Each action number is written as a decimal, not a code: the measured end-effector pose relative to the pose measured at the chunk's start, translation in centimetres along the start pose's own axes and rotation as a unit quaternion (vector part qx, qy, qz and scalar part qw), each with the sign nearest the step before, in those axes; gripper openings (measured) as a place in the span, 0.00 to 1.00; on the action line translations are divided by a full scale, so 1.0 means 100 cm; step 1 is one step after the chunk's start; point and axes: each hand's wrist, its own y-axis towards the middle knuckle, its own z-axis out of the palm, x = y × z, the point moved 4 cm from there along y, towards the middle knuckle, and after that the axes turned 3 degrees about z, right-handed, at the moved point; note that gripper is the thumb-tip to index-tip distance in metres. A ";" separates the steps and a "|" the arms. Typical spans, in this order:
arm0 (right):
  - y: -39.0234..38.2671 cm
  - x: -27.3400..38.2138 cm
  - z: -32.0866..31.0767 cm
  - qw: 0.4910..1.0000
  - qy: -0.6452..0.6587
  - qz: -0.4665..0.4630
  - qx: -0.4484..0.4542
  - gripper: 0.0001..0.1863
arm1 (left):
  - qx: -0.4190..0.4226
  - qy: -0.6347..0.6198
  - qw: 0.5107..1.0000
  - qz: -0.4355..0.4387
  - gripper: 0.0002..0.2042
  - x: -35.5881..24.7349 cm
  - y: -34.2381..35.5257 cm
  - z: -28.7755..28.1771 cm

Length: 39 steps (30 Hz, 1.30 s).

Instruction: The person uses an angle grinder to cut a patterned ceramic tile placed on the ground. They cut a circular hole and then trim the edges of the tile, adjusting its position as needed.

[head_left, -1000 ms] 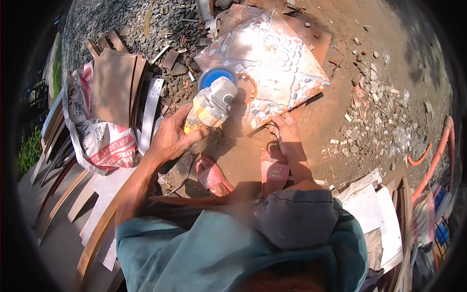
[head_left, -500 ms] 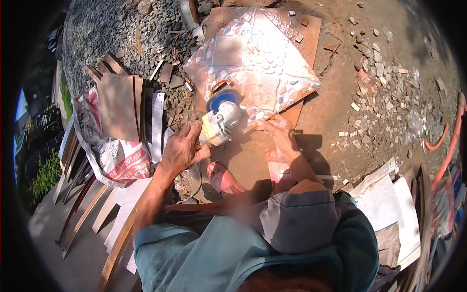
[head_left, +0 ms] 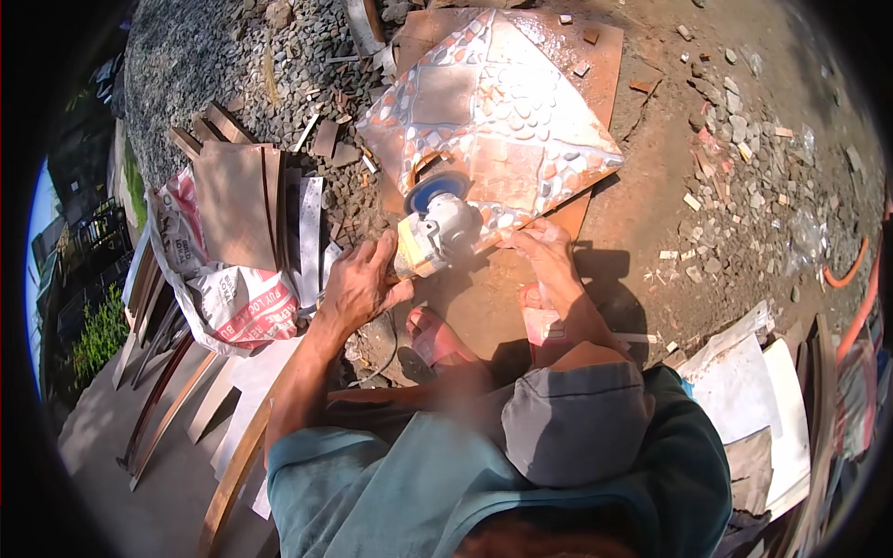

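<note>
My left hand (head_left: 361, 286) is closed round the body of an angle grinder (head_left: 435, 237), whose round blue disc (head_left: 435, 192) lies at the left lower edge of a patterned tile (head_left: 512, 102). A notch shows in the tile beside the disc. Pebble shapes and square slabs decorate the tile, which lies turned like a diamond on a brown board (head_left: 603, 65). With fingers pinched, my right hand (head_left: 544, 253) grips the tile's near edge, right of the grinder. Pale dust blurs the area round the grinder head.
Brown tile pieces (head_left: 234, 200) lean by a white and red sack (head_left: 246, 302) on the left. Grey gravel (head_left: 205, 56) spreads behind them. Broken rubble (head_left: 735, 167) and an orange hose (head_left: 860, 302) lie to the right. My feet in red sandals (head_left: 435, 337) stand close below the tile.
The whole scene has shifted slightly right in the picture. Both hands keep their holds, and the grinder's disc remains at the tile's left lower edge.
</note>
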 end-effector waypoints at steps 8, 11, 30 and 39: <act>0.004 -0.009 -0.003 0.999 -0.023 0.018 -0.018 0.12 | -0.009 -0.029 1.000 0.007 0.43 0.002 -0.002 0.007; 0.005 -0.006 -0.002 0.999 -0.033 0.022 -0.010 0.13 | -0.003 -0.042 0.999 -0.010 0.43 -0.001 0.001 0.006; -0.003 0.007 0.006 0.999 -0.012 0.036 0.014 0.20 | -0.085 -0.185 0.972 -0.119 0.36 -0.010 -0.009 0.015; 0.011 0.007 0.002 0.996 0.050 0.066 0.037 0.19 | -0.044 -0.393 0.874 -0.282 0.26 -0.009 -0.007 -0.018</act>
